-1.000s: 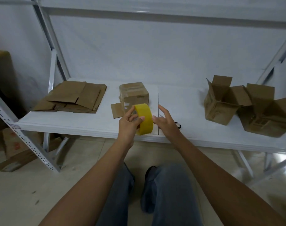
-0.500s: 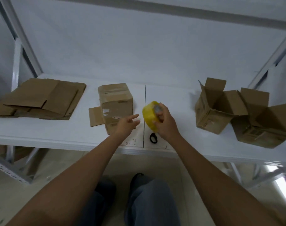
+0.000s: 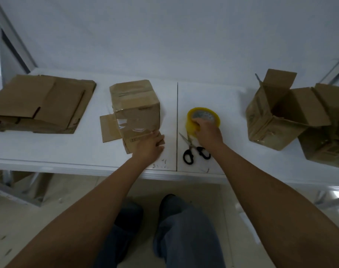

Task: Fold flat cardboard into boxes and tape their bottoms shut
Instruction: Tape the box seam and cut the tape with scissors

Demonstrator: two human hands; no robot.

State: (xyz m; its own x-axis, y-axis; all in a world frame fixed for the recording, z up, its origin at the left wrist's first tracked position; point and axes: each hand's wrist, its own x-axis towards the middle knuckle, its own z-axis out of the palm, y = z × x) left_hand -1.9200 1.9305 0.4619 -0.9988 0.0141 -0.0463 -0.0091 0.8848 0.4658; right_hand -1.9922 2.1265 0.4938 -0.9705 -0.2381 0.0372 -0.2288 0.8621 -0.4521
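Near the front edge of the white counter point(image 3: 68, 151), black-handled scissors point(image 3: 193, 149) are laid just right of the seam. The near face of the taped cardboard box point(image 3: 134, 111) is touched by the left hand point(image 3: 148, 147), fingers flat. The yellow tape roll point(image 3: 202, 118) is gripped by the right hand point(image 3: 209, 132). Flat cardboard point(image 3: 39, 103) is stacked far left; two open boxes point(image 3: 280, 113) are seen far right.

taped box point(image 3: 134, 111) upright mid-shelf; flat cardboard point(image 3: 39, 103) stacked left; yellow tape roll point(image 3: 203, 118) right
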